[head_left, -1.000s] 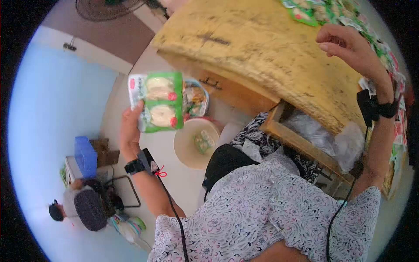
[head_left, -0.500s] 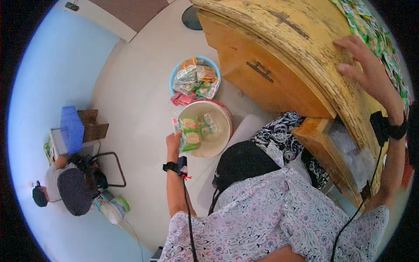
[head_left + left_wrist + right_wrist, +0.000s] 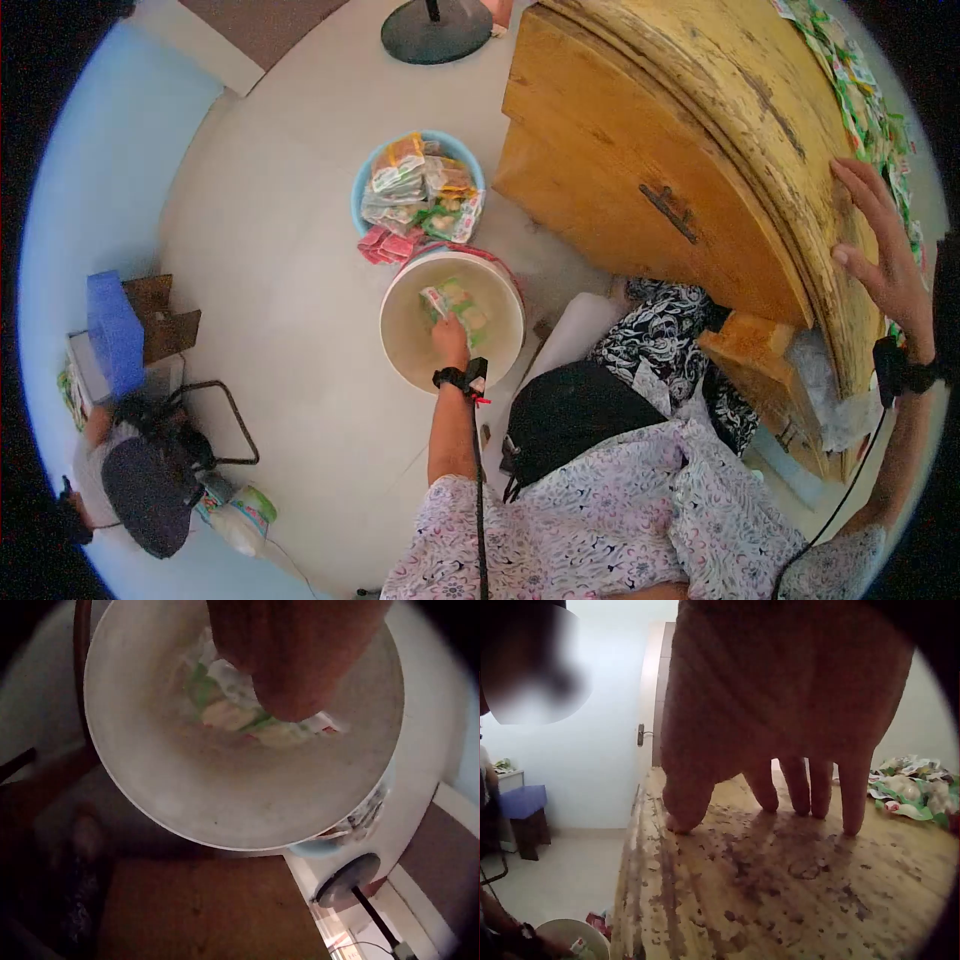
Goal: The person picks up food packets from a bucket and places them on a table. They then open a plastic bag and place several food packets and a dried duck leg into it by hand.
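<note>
My left hand (image 3: 452,342) reaches down inside the cream bucket (image 3: 402,335) and grips a green-and-white food packet (image 3: 468,312) by its edge. Pale, rounded pieces show through the plastic. From the left wrist, the hand (image 3: 300,652) covers part of the packaging (image 3: 229,712) inside the bucket, and the fingertips are hidden. My right hand (image 3: 787,712) rests its fingertips on the worn yellow tabletop (image 3: 780,900), fingers straight and spread, with nothing held. In the head view this right hand (image 3: 885,250) is at the table's edge.
A blue basin (image 3: 358,195) full of packets stands just beyond the bucket, with a red cloth (image 3: 385,245) between. More green packets (image 3: 860,90) are heaped on the table. Below it are a wooden cabinet side (image 3: 620,180) and an open drawer (image 3: 760,365). A seated person (image 3: 140,480) is at left.
My left hand has carried the packet from in front of me, over the bucket, and down into it. The right hand has lowered from above the table, and its fingertips now touch the tabletop.
</note>
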`<state>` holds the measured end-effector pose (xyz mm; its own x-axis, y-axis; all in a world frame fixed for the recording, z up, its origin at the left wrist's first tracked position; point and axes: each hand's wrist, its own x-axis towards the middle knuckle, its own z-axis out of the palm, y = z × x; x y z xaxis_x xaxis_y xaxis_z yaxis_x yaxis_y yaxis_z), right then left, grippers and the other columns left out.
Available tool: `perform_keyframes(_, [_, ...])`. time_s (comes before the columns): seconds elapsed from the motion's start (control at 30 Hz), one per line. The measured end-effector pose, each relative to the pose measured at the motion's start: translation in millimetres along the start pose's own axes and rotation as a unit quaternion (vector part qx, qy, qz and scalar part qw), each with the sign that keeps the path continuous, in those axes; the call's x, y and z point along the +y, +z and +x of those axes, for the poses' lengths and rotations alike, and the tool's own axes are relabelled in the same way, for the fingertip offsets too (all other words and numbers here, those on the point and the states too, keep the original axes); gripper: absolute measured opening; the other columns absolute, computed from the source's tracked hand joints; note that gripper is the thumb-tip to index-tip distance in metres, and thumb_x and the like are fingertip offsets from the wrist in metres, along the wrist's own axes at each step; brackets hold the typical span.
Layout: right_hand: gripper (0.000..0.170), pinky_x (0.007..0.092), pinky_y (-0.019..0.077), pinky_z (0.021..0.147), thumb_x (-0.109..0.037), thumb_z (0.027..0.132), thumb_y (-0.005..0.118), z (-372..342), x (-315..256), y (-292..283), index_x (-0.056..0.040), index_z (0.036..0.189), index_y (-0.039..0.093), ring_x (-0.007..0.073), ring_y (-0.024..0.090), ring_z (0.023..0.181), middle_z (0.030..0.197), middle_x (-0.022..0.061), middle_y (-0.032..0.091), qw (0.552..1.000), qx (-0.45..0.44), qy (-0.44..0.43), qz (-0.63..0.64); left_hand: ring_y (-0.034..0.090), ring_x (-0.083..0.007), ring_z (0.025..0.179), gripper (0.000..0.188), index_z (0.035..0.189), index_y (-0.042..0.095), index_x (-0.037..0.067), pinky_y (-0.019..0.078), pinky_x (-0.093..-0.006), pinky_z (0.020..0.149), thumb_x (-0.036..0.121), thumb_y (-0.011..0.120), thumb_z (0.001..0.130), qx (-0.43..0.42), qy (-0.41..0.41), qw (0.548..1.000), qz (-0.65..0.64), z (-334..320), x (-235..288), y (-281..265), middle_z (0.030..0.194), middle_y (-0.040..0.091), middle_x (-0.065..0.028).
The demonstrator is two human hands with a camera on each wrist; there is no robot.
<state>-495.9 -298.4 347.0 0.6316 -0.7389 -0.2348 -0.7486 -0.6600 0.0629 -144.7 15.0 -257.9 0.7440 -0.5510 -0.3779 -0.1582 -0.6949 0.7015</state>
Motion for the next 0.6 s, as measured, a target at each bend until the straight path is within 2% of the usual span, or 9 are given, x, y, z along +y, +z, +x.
perform_keyframes(0.07, [0.078, 0.0477, 0.0196, 0.122, -0.049, 0.087, 0.068, 0, 0, 0, -0.0097, 0.15, 0.044, 0.0328, 0.029, 0.149, 0.155, 0.0155, 0.04, 1.0, -0.006, 0.014, 0.013, 0.065, -0.044, 0.076, 0.042, 0.087, 0.067, -0.01, 0.0474, -0.0494, 0.069, 0.029, 0.058, 0.097, -0.005, 0.039, 0.999, 0.015, 8, -20, 13, 0.081, 0.066, -0.0302])
perform_keyframes(0.17, [0.084, 0.048, 0.0183, 0.123, -0.057, 0.085, 0.067, -1, -1, -1, -0.0094, 0.15, 0.045, 0.0321, 0.027, 0.15, 0.156, 0.0149, 0.039, 0.999, -0.016, 0.038, 0.024, 0.065, -0.0446, 0.079, 0.039, 0.091, 0.067, -0.009, 0.048, -0.0496, 0.071, 0.028, 0.056, 0.097, -0.015, 0.047, 0.998, 0.039, 17, -35, 28, 0.085, 0.066, -0.0303])
perform_keyframes(0.27, [0.089, 0.0478, 0.0176, 0.123, -0.064, 0.084, 0.063, -2, -9, -7, -0.0083, 0.151, 0.043, 0.0322, 0.027, 0.15, 0.157, 0.0151, 0.037, 0.998, -0.03, 0.055, 0.027, 0.065, -0.0441, 0.081, 0.035, 0.095, 0.068, -0.007, 0.0494, -0.0507, 0.074, 0.025, 0.055, 0.097, -0.028, 0.118, 0.977, 0.174, 32, -84, 53, 0.085, 0.066, -0.0284])
perform_keyframes(0.37, [0.091, 0.0473, 0.018, 0.123, -0.068, 0.087, 0.059, -5, -8, -6, -0.0073, 0.152, 0.041, 0.0326, 0.027, 0.149, 0.157, 0.0162, 0.034, 0.997, -0.037, 0.063, 0.014, 0.067, -0.0409, 0.08, 0.027, 0.096, 0.069, -0.003, 0.0519, -0.0493, 0.074, 0.02, 0.055, 0.095, -0.042, 0.194, 0.926, 0.32, 42, -94, 56, 0.08, 0.066, -0.0236])
perform_keyframes(0.5, [0.092, 0.0487, 0.0166, 0.123, -0.07, 0.086, 0.058, -9, -4, 0, -0.0087, 0.152, 0.041, 0.0323, 0.025, 0.15, 0.159, 0.0144, 0.034, 0.997, -0.037, 0.074, -0.006, 0.069, -0.0324, 0.079, 0.019, 0.095, 0.071, 0.004, 0.0546, -0.0405, 0.071, 0.015, 0.056, 0.092, -0.022, 0.204, 0.883, 0.422, 45, -90, 62, 0.079, 0.068, -0.0159])
perform_keyframes(0.6, [0.091, 0.0502, 0.0161, 0.123, -0.07, 0.086, 0.057, -14, -4, -2, -0.01, 0.153, 0.041, 0.0324, 0.022, 0.151, 0.161, 0.0133, 0.033, 0.995, -0.041, 0.091, -0.008, 0.07, -0.0279, 0.08, 0.016, 0.093, 0.072, 0.007, 0.0538, -0.0339, 0.068, 0.014, 0.058, 0.092, -0.042, 0.189, 0.831, 0.522, 37, -47, 43, 0.083, 0.071, -0.0137])
